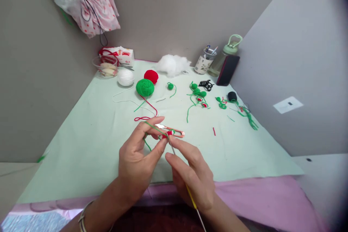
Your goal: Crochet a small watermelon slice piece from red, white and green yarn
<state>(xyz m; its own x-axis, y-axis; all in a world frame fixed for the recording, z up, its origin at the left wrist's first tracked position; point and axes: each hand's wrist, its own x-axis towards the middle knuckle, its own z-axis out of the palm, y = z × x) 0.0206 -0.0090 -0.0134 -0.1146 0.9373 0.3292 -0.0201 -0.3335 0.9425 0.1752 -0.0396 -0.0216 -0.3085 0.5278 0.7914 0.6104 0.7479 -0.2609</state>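
Pinching a small red-and-green yarn piece (165, 135) in the left hand (137, 152), with grip clamped on it, on the near side of the green ball (145, 87). Holding a yellow-handled hook (191, 198) in the right hand (191, 172), with grip clamped around it; hard to make out at the tip, cut off at the lower end. Partly hiding an orange cutter (179, 133), also nearer than the green ball.

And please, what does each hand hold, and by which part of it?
The left hand pinches a small red-and-green yarn piece at its near edge. The right hand holds a thin yellow-handled tool by its metal shaft, near that piece.
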